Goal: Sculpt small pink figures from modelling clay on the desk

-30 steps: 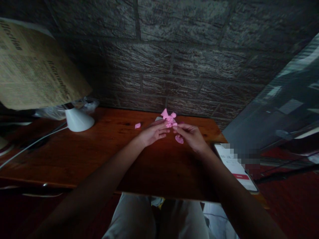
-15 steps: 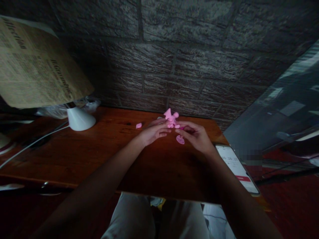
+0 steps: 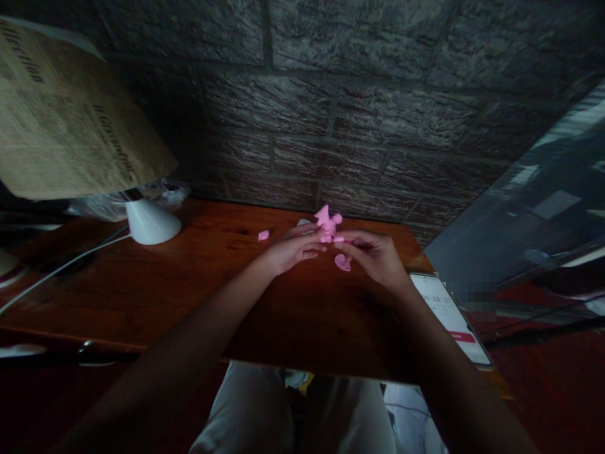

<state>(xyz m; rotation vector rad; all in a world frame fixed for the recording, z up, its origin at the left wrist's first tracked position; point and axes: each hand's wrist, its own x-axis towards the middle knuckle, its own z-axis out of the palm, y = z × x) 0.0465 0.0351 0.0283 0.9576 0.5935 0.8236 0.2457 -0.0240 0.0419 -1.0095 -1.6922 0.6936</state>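
A small pink figure [image 3: 327, 222], apparently modelling clay, has a pointed part and a round lump on top. My left hand [image 3: 293, 251] holds it from the left, its fingers closed around the lower part. My right hand [image 3: 371, 251] meets it from the right, thumb and forefinger pinched on a bit of pink clay [image 3: 338, 239] at its lower right edge. Whether that bit is joined to the figure I cannot tell. Just below the right fingers is a flat, roundish pink piece [image 3: 343, 262]. Farther left, a small pink lump [image 3: 263, 235] lies on the wooden table [image 3: 198, 277].
A lamp with a white base [image 3: 152, 222] and newspaper-print shade [image 3: 80, 120] stands at the left, its cable [image 3: 61, 268] trailing over the table. A phone [image 3: 451, 318] lies by the right edge. Behind rises a stone-block wall [image 3: 302, 107]. A pale object [image 3: 303, 222] shows behind my left hand.
The figure has shifted slightly to the right within the view. My right fingers have moved a little on the pink clay at its lower edge. Both hands keep their hold.
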